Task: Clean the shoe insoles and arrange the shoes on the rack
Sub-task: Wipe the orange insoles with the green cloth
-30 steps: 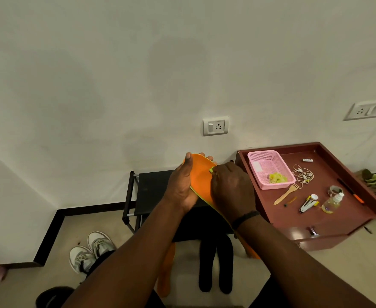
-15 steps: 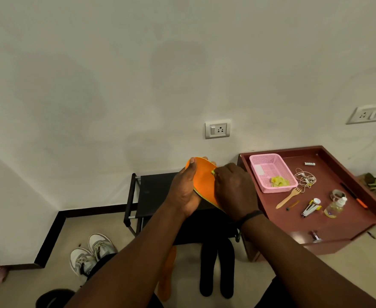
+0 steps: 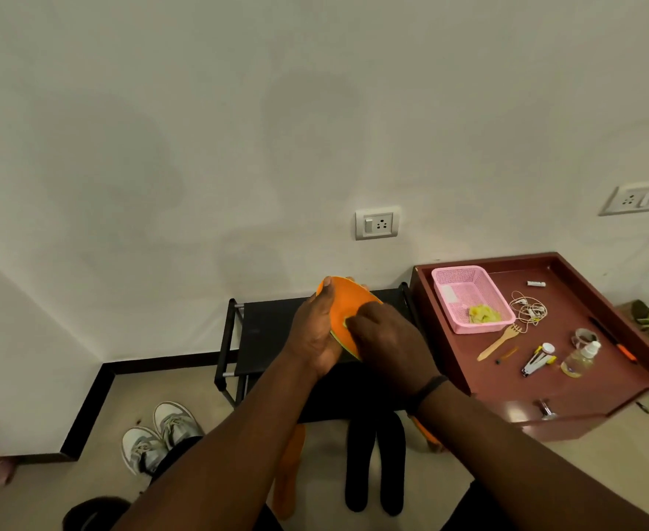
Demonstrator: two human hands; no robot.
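Observation:
My left hand (image 3: 315,335) grips an orange insole (image 3: 347,302) by its left edge, holding it tilted above the black shoe rack (image 3: 265,323). My right hand (image 3: 382,341) presses a small yellow-green cloth (image 3: 346,323) against the insole's face, fingers curled round it; most of the cloth is hidden. Another orange insole (image 3: 288,473) and two black insoles (image 3: 374,461) lie on the floor in front of the rack. A pair of grey-and-white sneakers (image 3: 158,435) stands on the floor to the left.
A maroon tray-top table (image 3: 545,385) at the right carries a pink basket (image 3: 464,289) with a yellow cloth, a wooden fork (image 3: 501,342), earphones, a small bottle (image 3: 579,358) and a clipper. White wall behind with a socket (image 3: 377,224). A dark shoe (image 3: 92,513) sits bottom left.
My right hand has slid down the insole's face toward its lower part, while my left hand keeps its grip. The view has shifted slightly.

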